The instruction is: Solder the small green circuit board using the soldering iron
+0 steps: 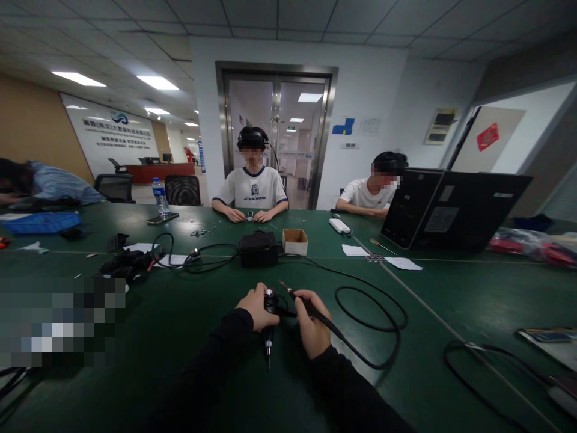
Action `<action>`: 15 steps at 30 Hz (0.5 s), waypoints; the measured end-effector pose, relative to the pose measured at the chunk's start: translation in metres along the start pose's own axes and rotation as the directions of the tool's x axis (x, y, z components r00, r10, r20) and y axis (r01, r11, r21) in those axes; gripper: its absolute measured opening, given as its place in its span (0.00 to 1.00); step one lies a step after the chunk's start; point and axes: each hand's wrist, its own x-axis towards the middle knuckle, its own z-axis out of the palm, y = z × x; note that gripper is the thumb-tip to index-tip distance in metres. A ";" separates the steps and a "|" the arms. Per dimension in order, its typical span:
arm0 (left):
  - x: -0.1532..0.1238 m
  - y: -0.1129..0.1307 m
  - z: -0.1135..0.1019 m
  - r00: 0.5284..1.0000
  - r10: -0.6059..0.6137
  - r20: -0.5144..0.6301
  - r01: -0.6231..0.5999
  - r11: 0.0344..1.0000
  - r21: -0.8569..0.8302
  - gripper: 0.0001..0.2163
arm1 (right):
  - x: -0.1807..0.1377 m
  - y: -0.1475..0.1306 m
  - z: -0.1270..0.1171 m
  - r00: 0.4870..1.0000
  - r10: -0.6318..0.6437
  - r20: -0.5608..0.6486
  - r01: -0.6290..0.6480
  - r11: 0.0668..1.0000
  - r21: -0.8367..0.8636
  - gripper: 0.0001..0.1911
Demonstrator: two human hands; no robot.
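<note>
The right hand (pixel 314 329) is closed around a black corded pen-shaped tool (pixel 332 327), its tip near the dark, silver-topped device (pixel 271 303) clasped by the left hand (pixel 255 308) over the green table (pixel 155 337). Beyond, a black box (pixel 258 249) sits beside a small open carton (pixel 296 248).

Dim light was thrown by ceiling panels (pixel 157 82) left of the glass door (pixel 297 150); soft sheen was spread on table (pixel 202 288) below it; edges warped.
</note>
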 end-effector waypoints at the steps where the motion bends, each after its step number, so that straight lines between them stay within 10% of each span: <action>1: -0.002 -0.004 -0.003 1.000 -0.004 0.021 0.004 1.000 -0.009 0.30 | 0.000 0.000 0.000 1.000 -0.003 -0.005 0.003 1.000 0.003 0.08; 8: -0.046 -0.073 -0.060 0.990 -0.102 0.096 0.112 0.989 -0.098 0.32 | 0.000 -0.003 0.000 0.999 0.041 0.016 -0.041 0.999 0.013 0.09; 15: -0.092 -0.171 -0.107 0.974 -0.193 -0.116 0.194 0.981 -0.005 0.32 | -0.001 -0.005 0.000 1.000 0.012 -0.009 -0.012 1.000 0.023 0.11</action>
